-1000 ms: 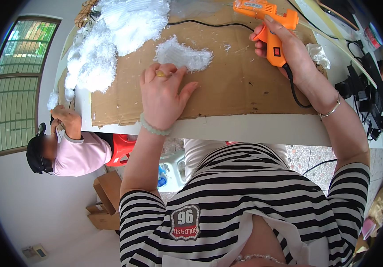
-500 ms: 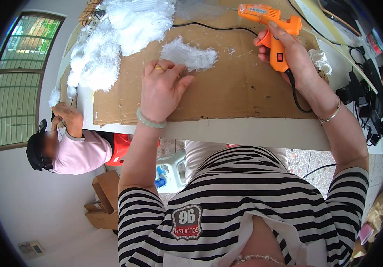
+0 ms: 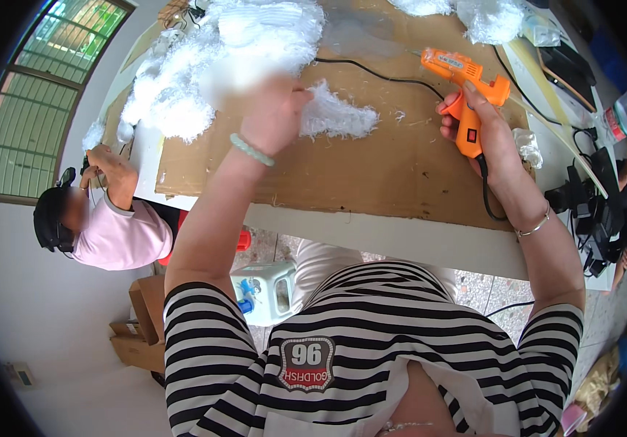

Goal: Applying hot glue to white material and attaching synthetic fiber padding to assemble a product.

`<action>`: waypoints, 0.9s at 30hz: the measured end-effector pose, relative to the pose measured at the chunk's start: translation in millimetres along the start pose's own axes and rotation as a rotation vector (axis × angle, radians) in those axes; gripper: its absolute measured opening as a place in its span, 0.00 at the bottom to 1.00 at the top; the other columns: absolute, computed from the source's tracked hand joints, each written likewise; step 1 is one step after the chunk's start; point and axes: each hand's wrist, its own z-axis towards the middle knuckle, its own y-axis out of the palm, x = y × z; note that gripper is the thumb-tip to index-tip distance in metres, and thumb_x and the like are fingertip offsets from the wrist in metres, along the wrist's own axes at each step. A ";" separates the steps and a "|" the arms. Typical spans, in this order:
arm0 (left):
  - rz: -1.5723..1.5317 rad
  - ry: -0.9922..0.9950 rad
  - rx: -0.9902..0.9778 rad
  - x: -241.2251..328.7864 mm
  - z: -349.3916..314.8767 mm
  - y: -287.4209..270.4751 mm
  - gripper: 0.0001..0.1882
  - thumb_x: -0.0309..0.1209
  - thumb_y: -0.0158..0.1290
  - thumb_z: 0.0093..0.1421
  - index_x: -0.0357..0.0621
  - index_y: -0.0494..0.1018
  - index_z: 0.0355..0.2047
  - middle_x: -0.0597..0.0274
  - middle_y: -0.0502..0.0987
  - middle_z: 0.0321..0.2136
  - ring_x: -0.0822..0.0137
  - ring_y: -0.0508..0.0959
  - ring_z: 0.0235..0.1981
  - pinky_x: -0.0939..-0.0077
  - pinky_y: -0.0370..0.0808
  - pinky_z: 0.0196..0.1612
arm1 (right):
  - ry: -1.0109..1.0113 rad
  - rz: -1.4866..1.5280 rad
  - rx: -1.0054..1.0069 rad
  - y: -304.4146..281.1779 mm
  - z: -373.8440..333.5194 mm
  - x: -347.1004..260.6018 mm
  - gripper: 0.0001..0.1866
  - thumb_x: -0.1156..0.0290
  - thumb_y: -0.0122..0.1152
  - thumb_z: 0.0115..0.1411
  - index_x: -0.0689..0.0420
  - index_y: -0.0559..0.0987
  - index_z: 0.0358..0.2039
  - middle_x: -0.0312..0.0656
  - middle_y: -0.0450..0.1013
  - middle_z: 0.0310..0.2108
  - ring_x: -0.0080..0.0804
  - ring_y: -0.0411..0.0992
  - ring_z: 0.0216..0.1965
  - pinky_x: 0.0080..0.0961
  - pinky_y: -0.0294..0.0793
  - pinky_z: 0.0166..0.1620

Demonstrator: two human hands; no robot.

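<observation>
My right hand (image 3: 499,142) is wrapped round an orange hot glue gun (image 3: 467,132), its nozzle pointing up and to the left over the cardboard (image 3: 401,175). A black cord runs from its handle. My left hand (image 3: 275,116), with a pale green bead bracelet at the wrist, is over the left part of the cardboard, by the edge of a pile of white fluffy fringed material (image 3: 168,102). Its fingers are smeared, so I cannot make out whether they hold anything. Just right of that hand lies a small white fringed piece (image 3: 339,115).
More white fluff (image 3: 488,20) lies at the far right. Black chargers and cables (image 3: 582,211) crowd the table's right edge, near a clear plastic bottle (image 3: 622,116). A person in a pink shirt (image 3: 120,233) sits at the left. A plastic stool (image 3: 266,288) stands below the table.
My left hand has moved up and away from the small fringed piece, toward the white pile. My right hand keeps the glue gun. The whole view has shifted a little.
</observation>
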 end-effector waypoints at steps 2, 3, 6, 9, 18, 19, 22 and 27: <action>-0.039 0.002 -0.004 -4.0 -0.4 3.5 0.13 0.17 0.49 0.46 0.43 0.80 0.30 0.58 0.80 0.32 0.53 0.75 0.40 0.67 0.73 0.44 | 0.005 0.017 -0.001 -0.1 0.8 -0.8 0.17 0.56 0.47 0.65 0.59 0.73 0.35 0.40 0.74 0.31 0.24 0.70 0.30 0.21 0.74 0.36; -0.080 0.007 -0.014 -7.1 0.5 4.5 0.13 0.18 0.49 0.46 0.44 0.80 0.29 0.60 0.80 0.31 0.52 0.75 0.41 0.66 0.73 0.45 | 0.004 0.012 0.002 0.4 0.9 -1.3 0.17 0.56 0.47 0.65 0.59 0.73 0.35 0.40 0.74 0.31 0.24 0.70 0.30 0.21 0.74 0.36; -0.409 -0.276 -0.093 -22.4 9.1 -7.7 0.15 0.17 0.45 0.50 0.43 0.79 0.32 0.60 0.80 0.31 0.64 0.77 0.32 0.74 0.73 0.39 | -0.004 -0.001 0.003 0.5 1.0 -2.2 0.17 0.56 0.47 0.65 0.59 0.73 0.35 0.41 0.73 0.31 0.24 0.70 0.30 0.21 0.74 0.36; -0.764 -0.642 -0.095 -24.7 13.6 -12.1 0.17 0.15 0.43 0.51 0.42 0.77 0.37 0.62 0.80 0.29 0.76 0.74 0.28 0.83 0.71 0.34 | -0.009 -0.020 -0.004 0.6 1.2 -2.8 0.17 0.56 0.47 0.66 0.59 0.73 0.36 0.41 0.73 0.32 0.24 0.70 0.31 0.21 0.74 0.36; -0.248 -0.084 -0.135 -10.2 12.6 -0.9 0.17 0.14 0.43 0.51 0.41 0.76 0.37 0.59 0.78 0.30 0.67 0.76 0.32 0.77 0.72 0.37 | -0.019 -0.001 -0.029 -2.0 1.9 -1.2 0.17 0.56 0.47 0.66 0.59 0.73 0.36 0.41 0.73 0.32 0.24 0.70 0.31 0.22 0.74 0.36; -0.250 -0.082 -0.136 -13.3 13.6 -3.2 0.17 0.14 0.43 0.51 0.41 0.76 0.37 0.59 0.78 0.30 0.67 0.76 0.32 0.77 0.72 0.37 | -0.018 -0.009 -0.029 -1.3 1.5 -1.6 0.17 0.56 0.47 0.66 0.59 0.73 0.36 0.41 0.73 0.32 0.24 0.70 0.31 0.22 0.74 0.36; -0.535 -0.354 -0.174 -16.1 22.7 -11.1 0.18 0.13 0.44 0.49 0.42 0.76 0.38 0.55 0.78 0.31 0.59 0.76 0.32 0.72 0.73 0.37 | -0.011 -0.024 -0.028 -0.8 0.9 -2.4 0.17 0.56 0.47 0.66 0.59 0.73 0.35 0.41 0.73 0.32 0.24 0.70 0.31 0.22 0.74 0.36; -0.280 -0.025 0.009 -10.2 31.4 -0.8 0.16 0.16 0.47 0.47 0.44 0.79 0.34 0.54 0.78 0.24 0.56 0.76 0.29 0.66 0.75 0.37 | 0.010 -0.022 -0.009 0.8 -0.4 -3.1 0.17 0.56 0.47 0.66 0.59 0.73 0.35 0.41 0.73 0.32 0.24 0.70 0.30 0.22 0.73 0.36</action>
